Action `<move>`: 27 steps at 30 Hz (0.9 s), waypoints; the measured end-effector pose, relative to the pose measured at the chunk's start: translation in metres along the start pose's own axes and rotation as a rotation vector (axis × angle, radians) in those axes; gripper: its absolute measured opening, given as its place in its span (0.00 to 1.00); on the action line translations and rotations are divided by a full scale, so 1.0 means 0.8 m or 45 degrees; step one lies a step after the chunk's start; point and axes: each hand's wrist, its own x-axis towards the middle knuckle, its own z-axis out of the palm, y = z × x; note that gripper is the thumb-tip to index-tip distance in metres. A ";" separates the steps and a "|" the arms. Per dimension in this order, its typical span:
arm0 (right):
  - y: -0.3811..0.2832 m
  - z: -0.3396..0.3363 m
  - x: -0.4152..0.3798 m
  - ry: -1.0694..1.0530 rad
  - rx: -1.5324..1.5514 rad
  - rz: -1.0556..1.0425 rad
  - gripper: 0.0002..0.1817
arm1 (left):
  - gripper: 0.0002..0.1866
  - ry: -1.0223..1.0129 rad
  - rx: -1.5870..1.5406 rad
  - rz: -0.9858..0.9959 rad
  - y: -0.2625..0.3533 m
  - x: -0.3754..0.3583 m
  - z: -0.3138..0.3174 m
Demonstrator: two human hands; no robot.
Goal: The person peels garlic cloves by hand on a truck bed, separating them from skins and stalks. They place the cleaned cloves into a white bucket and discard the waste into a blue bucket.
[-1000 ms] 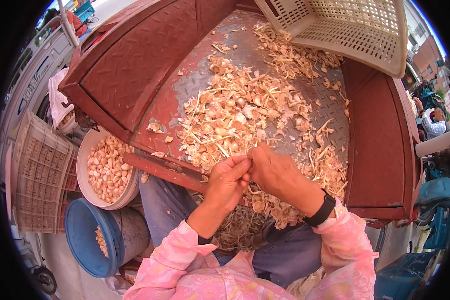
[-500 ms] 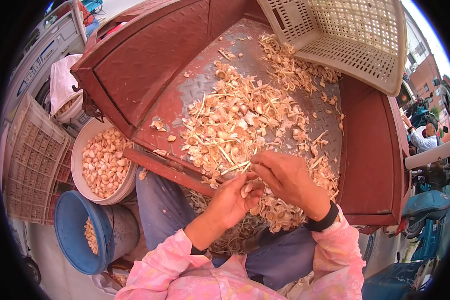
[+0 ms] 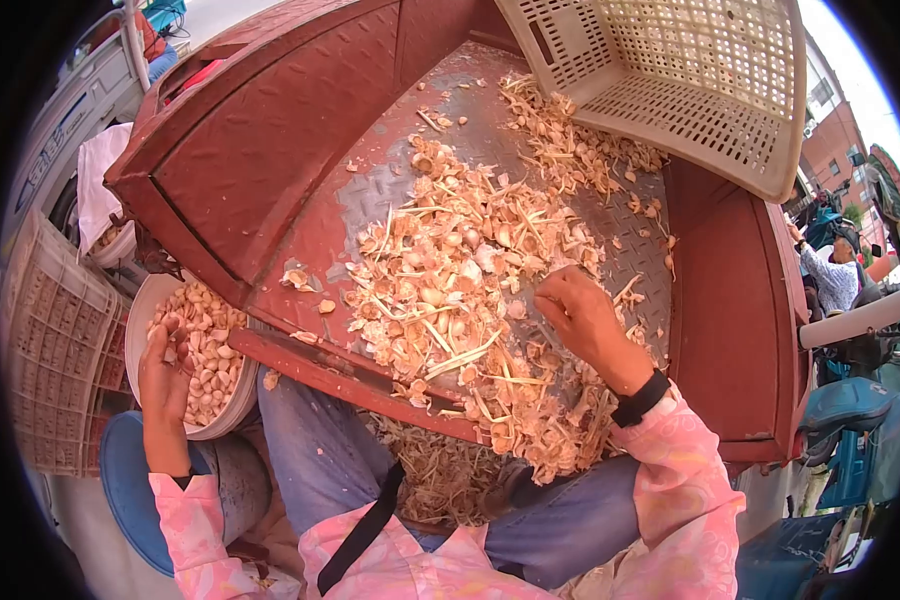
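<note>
My left hand point(image 3: 165, 378) is over the near side of a white bucket point(image 3: 138, 345) of peeled-looking garlic cloves point(image 3: 210, 360). Its palm faces the cloves, with fingers apart and loosely bent, and no clove shows in it. At the right edge of a heap of garlic skins, stems and loose cloves point(image 3: 450, 290) is my right hand point(image 3: 582, 318). Its fingers are curled together and pointed down; whatever they may hold is hidden. The heap lies on the worn red metal bed point(image 3: 315, 240) of a cart.
A beige perforated crate point(image 3: 690, 110) tilts over the bed's far right corner. Beside my left arm are a blue bucket point(image 3: 120, 480) and a slatted plastic crate point(image 3: 60, 350). Skins and stems point(image 3: 440, 470) lie between my knees. Another person point(image 3: 830, 270) is at the far right.
My left hand has left the pinch of cloves beside my right hand and swung left to the white bucket, opening. My right hand has shifted slightly right and up, over the heap.
</note>
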 end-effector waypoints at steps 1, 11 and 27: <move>0.004 -0.002 0.018 0.038 -0.001 -0.026 0.05 | 0.16 0.065 0.294 0.087 -0.009 0.008 -0.007; 0.028 0.027 0.069 -0.154 -0.205 -0.054 0.08 | 0.11 -0.772 0.955 0.795 0.019 -0.116 0.284; 0.008 0.029 0.046 -0.237 -0.277 -0.121 0.04 | 0.10 -1.017 1.368 1.164 -0.039 -0.123 0.350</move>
